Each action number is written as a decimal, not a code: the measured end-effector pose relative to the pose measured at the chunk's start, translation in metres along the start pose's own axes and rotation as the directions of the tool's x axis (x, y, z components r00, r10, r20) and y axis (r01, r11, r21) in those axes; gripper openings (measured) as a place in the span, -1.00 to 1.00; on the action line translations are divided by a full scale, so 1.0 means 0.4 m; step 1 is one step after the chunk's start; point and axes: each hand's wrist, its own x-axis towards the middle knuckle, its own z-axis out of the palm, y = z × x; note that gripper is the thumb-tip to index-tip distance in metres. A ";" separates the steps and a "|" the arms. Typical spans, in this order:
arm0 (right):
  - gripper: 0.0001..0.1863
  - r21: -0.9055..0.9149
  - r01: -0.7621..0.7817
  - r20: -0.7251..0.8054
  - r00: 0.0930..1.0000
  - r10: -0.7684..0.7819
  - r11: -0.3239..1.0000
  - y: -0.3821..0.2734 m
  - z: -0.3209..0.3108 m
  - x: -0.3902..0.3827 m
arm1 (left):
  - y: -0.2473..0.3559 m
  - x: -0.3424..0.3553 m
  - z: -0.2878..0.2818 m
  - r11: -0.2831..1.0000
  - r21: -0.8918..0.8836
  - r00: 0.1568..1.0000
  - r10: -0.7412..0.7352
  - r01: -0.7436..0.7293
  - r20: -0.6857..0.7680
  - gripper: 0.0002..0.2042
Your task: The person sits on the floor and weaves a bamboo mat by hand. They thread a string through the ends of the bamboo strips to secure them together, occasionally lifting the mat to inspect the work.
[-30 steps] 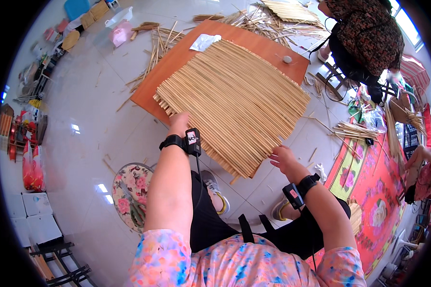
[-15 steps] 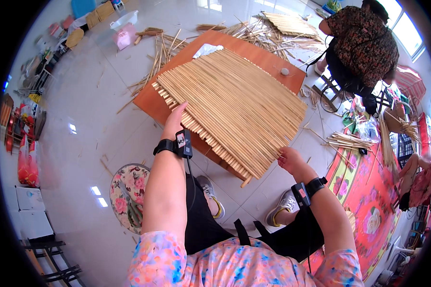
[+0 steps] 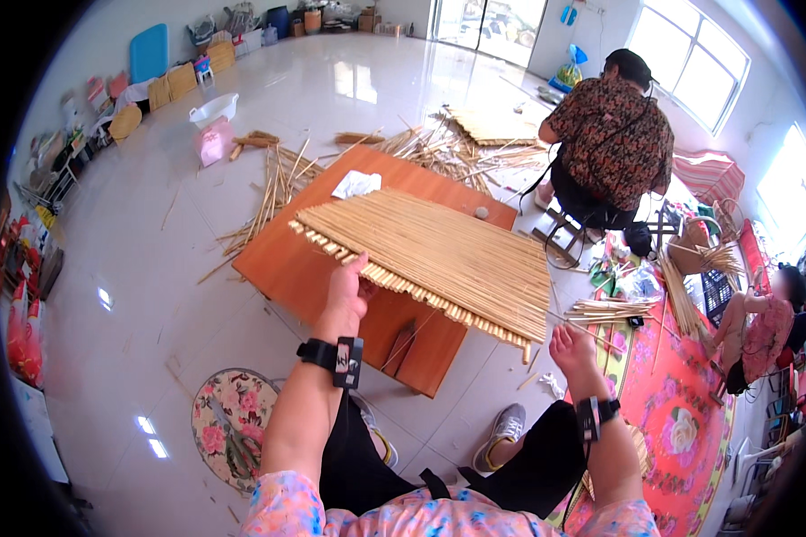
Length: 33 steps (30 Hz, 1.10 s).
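Note:
A mat of pale straw-coloured stalks (image 3: 430, 255), laid side by side, is tilted up over a brown wooden table (image 3: 282, 242). My left hand (image 3: 347, 288) grips its near edge, where the stalk ends stick out; the thumb lies on top and the other fingers are partly hidden. Just off the mat's near right corner is my right hand (image 3: 575, 349), its fingers curled together. Whether something thin is pinched in them is too small to make out. A thin line runs from near the mat's right edge past these fingers.
A white cloth (image 3: 356, 184) and a small round stone-like object (image 3: 482, 213) rest on the table. Loose stalks (image 3: 403, 148) litter the floor behind. One person (image 3: 609, 139) sits beyond at the right, another (image 3: 761, 327) at far right. A floral round cushion (image 3: 219, 430) lies left.
My view has tipped up, showing more of the room. The mat's near edge is raised more steeply. My right hand has come away from the mat's corner, to the right; my left still holds the edge.

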 end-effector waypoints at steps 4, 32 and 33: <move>-0.75 -0.174 -0.006 0.315 0.947 0.061 0.985 0.055 -0.085 -0.143 | -0.029 -0.058 0.075 0.992 -0.121 0.999 -0.040 0.043 0.032 -0.88; -0.52 0.411 0.231 0.406 0.820 -0.404 0.882 0.083 -0.104 -0.360 | -0.045 -0.480 -0.048 0.907 0.394 0.948 0.013 -0.145 0.319 -0.56; -0.47 0.419 0.218 0.449 0.794 -0.410 0.881 0.079 -0.120 -0.367 | -0.007 -0.487 -0.052 0.925 0.328 0.934 0.072 -0.193 0.349 -0.61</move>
